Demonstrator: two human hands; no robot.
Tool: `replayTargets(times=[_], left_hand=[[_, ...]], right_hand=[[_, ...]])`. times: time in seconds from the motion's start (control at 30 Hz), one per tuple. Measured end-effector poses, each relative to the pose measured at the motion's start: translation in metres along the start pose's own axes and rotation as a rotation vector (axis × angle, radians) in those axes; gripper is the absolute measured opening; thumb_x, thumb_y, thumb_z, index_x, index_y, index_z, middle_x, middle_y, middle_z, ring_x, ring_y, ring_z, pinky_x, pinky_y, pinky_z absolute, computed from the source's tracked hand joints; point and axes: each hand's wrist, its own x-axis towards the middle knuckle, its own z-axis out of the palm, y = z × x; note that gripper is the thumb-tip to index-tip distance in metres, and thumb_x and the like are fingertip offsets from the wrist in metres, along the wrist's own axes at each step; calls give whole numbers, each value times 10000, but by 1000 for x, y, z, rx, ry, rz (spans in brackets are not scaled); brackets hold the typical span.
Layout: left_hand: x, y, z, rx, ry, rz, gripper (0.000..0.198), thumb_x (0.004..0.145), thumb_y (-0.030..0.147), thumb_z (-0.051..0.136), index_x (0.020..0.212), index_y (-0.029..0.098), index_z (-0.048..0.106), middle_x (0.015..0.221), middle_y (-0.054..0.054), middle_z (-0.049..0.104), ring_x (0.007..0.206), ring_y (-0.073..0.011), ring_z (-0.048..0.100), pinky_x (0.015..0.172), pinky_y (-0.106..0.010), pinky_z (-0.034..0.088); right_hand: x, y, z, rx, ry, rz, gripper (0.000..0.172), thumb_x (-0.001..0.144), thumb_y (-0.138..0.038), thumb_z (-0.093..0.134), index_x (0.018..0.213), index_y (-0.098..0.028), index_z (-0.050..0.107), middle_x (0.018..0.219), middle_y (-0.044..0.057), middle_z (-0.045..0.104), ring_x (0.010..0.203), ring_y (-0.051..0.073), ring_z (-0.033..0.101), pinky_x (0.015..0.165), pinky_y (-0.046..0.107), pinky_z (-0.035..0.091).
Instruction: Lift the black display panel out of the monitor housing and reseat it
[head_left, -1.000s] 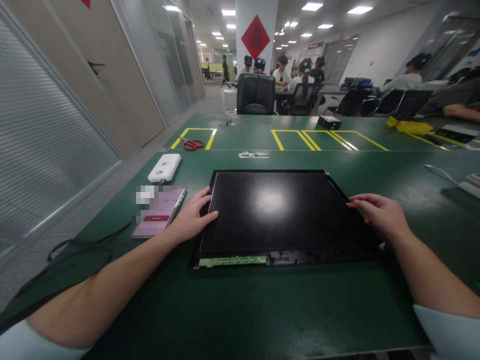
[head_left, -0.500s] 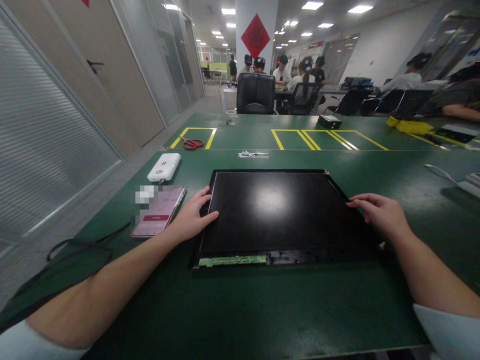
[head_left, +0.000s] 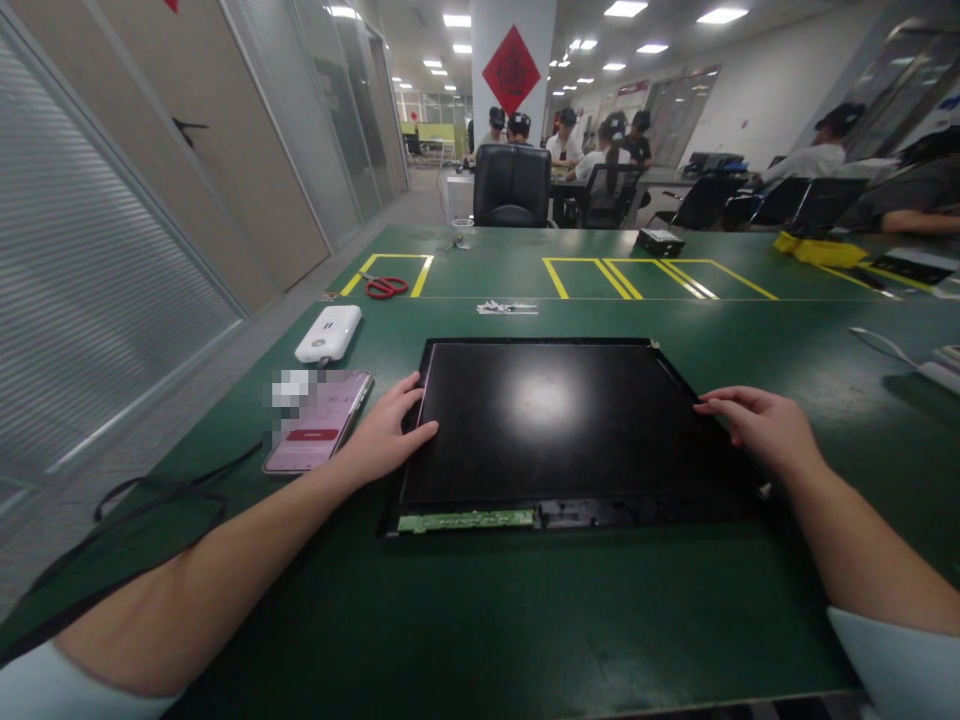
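A black LCD screen panel [head_left: 510, 450] lies face up on the green table, a bright ceiling reflection on its surface. Along its near edge runs a strip of green circuit board [head_left: 465, 521]. My left hand [head_left: 386, 430] rests at the panel's left edge, fingers spread, the thumb over the face and other fingertips by the frame. At the right edge my right hand [head_left: 761, 425] has thumb and forefinger pinched together on the frame; its other fingers are curled and partly hidden. A small pale piece [head_left: 655, 345] shows at the far right corner.
Left of the panel lie a phone [head_left: 322, 425] and a white power bank [head_left: 330, 334], with a black cable [head_left: 165, 487] nearby. Beyond are red-handled scissors [head_left: 386, 287], white scraps [head_left: 507, 308] and a black box [head_left: 660, 242]. Several people sit at tables behind.
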Motion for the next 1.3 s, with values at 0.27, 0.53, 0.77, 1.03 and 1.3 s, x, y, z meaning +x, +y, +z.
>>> replayTargets(times=[0.27, 0.53, 0.77, 1.03, 1.3], left_hand=[[0, -2, 0, -12, -2, 11, 591, 880, 492, 625, 1354, 141, 650, 1674, -219, 432, 1538, -394, 425, 1253, -597, 335], [0, -2, -1, -7, -7, 6, 594, 868, 509, 637, 1336, 144, 653, 1671, -215, 436, 1530, -402, 434, 1258, -592, 335], [-2, -1, 2, -113, 47, -8, 790, 844, 472, 659, 1540, 169, 441, 1638, -215, 475, 1513, -363, 465, 1225, -567, 395], [-3, 2, 1, -80, 32, 25, 689, 871, 448, 646, 1486, 180, 489, 1659, -212, 445, 1557, -348, 401, 1277, -567, 298], [-4, 4, 0, -49, 15, 17, 646, 895, 432, 631, 1469, 157, 518, 1664, -223, 430, 1566, -369, 379, 1279, -564, 295]], right_hand=[[0, 0, 0, -6, -4, -5, 326, 667, -441, 709, 872, -204, 798, 814, 59, 799, 450, 125, 492, 552, 329, 446], [-5, -9, 0, -25, -6, 23, 310, 675, -423, 715, 867, -193, 794, 574, 12, 661, 464, 146, 487, 567, 329, 423], [-5, -9, -1, -26, -8, 9, 284, 669, -425, 720, 838, -205, 787, 542, 4, 633, 463, 152, 486, 570, 330, 421], [-2, -4, 0, -9, -17, 4, 296, 665, -427, 709, 851, -208, 780, 791, 57, 780, 473, 135, 496, 566, 333, 437], [-8, -14, 2, -31, 3, 11, 265, 680, -394, 705, 846, -200, 778, 753, 57, 771, 481, 138, 506, 563, 325, 453]])
